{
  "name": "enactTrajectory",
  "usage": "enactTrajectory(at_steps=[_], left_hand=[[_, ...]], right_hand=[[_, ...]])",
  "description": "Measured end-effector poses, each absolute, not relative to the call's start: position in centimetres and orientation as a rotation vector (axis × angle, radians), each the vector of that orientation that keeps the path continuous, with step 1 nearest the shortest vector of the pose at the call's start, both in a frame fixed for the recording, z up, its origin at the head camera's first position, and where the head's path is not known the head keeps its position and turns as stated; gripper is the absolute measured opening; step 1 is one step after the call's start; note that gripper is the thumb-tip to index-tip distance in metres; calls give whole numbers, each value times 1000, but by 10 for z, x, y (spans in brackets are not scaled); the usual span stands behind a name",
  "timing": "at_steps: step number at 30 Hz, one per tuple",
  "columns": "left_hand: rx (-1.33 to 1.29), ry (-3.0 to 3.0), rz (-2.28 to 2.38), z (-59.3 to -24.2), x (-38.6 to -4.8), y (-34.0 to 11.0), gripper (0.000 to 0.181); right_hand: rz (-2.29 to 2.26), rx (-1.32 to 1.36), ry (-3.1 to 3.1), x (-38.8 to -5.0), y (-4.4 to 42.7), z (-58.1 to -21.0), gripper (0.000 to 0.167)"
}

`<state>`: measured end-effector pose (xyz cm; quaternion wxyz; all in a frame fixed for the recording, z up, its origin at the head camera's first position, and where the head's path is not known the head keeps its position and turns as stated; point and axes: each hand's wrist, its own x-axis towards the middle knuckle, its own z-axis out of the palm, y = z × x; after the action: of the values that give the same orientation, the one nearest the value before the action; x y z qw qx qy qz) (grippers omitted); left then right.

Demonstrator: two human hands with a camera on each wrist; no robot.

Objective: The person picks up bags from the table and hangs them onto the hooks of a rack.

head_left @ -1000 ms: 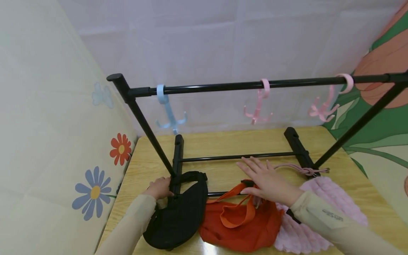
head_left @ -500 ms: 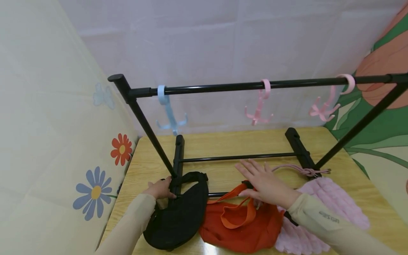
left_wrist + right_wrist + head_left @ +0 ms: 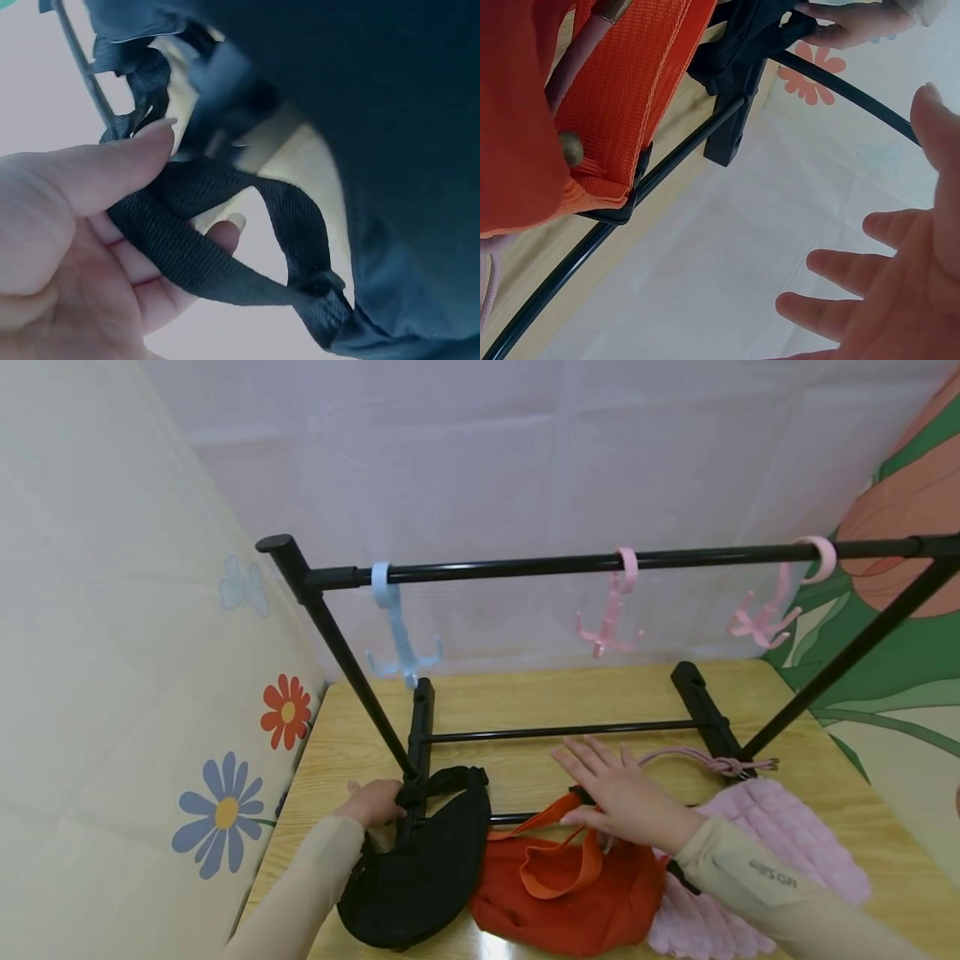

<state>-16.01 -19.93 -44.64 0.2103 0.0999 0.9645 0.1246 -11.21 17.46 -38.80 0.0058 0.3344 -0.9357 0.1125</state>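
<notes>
Overall, one wooden table (image 3: 540,693), bearing one black rack (image 3: 495,567). Lined up along near side, probably for easy reach, three bags, left to right: black bag (image 3: 435,885), orange bag (image 3: 558,914), pink bag (image 3: 783,831). Two hands: right hand (image 3: 626,795) spread above orange bag, holding nothing; left hand (image 3: 371,802) beside black bag. Hung from rack by curled tops: one blue hook (image 3: 400,631), two pink hooks (image 3: 611,614). Pinched by left hand, likely against slipping: one black strap (image 3: 180,255).

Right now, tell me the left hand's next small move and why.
Probably raise the black woven strap toward the light-blue plastic hook: the left hand pinches that strap, its crescent-shaped black fabric bag lies lower down, and the hook hangs with nothing on it.
</notes>
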Motion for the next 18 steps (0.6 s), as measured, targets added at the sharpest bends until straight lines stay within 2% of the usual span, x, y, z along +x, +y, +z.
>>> enactTrajectory(at_steps=[10,18], left_hand=[[308,2822,275,-428,-148,-193,15],[204,2859,506,-412,-142,-189,20]], right_hand=[[342,1047,-2922,-112,174,-388,82],[333,1040,-2915,-113,173,-387,82]])
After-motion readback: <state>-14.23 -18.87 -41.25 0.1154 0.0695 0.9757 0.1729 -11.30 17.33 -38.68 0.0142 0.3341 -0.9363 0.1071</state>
